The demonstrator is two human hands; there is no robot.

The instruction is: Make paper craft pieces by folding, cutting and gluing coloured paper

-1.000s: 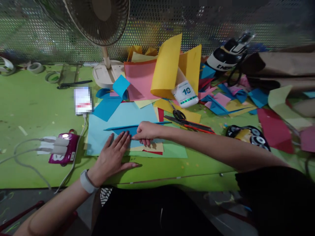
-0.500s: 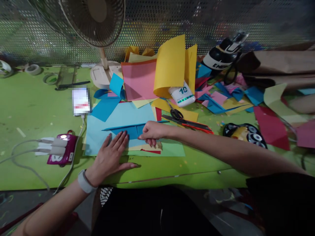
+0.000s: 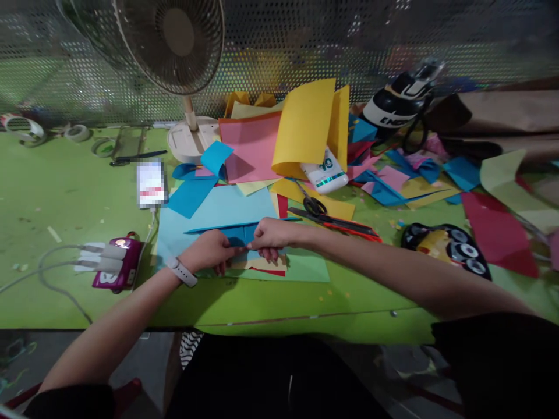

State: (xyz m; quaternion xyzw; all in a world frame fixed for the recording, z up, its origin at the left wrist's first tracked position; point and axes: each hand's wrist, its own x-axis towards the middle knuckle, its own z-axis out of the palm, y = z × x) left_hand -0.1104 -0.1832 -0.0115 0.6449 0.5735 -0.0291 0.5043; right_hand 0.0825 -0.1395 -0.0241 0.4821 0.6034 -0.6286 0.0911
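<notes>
A folded piece of dark blue paper lies on a stack of coloured sheets, with a light blue sheet on top. My left hand is curled at its left part, thumb pointing right along the near edge. Fist-like, my right hand pinches the same near edge, its thumb and index tips almost meeting the left thumb. Both hands partly hide the blue paper. Just beyond the right wrist lie black-handled scissors and an orange-and-black cutter.
A fan stands at the back, near a phone on a cable. A purple power block sits at left. Yellow card, a white pack, paper scraps and a black bottle fill the back right.
My left hand has gone from lying flat with spread fingers to curled, its thumb now at the blue paper's near edge beside my right hand. The right hand has hardly moved.
</notes>
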